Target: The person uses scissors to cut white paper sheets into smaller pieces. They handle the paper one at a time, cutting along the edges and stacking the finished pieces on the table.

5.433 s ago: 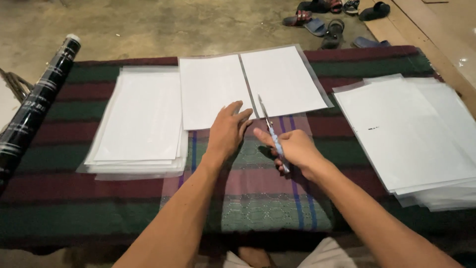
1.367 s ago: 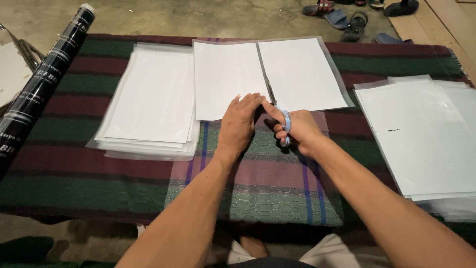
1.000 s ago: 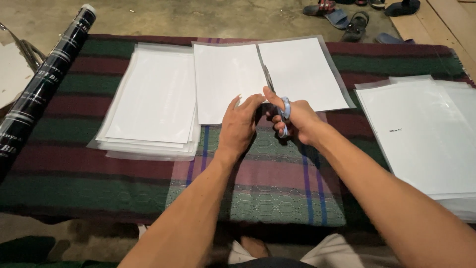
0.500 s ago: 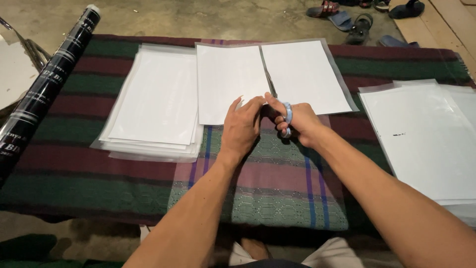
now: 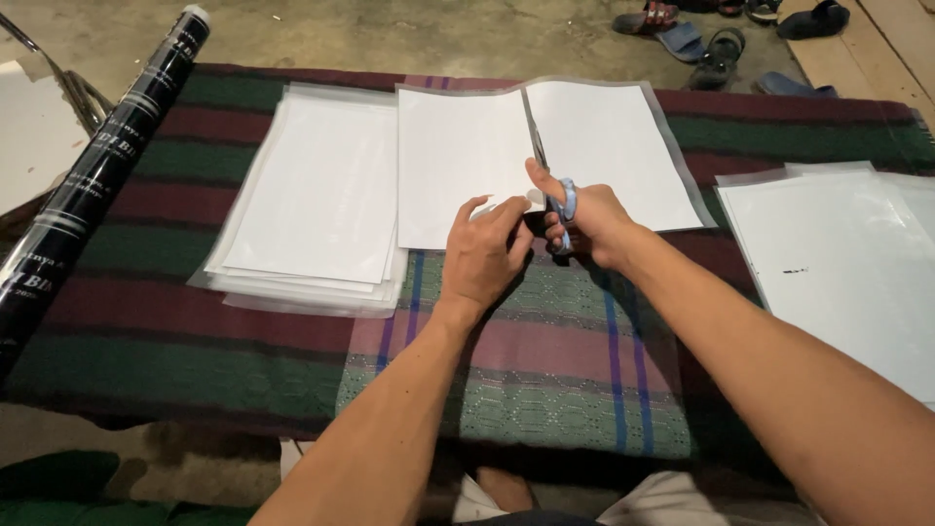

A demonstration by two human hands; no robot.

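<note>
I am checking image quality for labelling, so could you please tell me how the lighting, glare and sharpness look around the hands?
Head view: even, dim light; right hand and scissors sharp; left hand shadows the cloth; faint sheen on left paper stack.

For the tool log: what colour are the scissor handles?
Light blue scissor handles, in the right hand; head view.

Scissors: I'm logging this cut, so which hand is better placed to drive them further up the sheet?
Right, probably. The right hand already grips the scissors, blades along the cut in the sheet. The left hand only presses the sheet's near edge.
</note>
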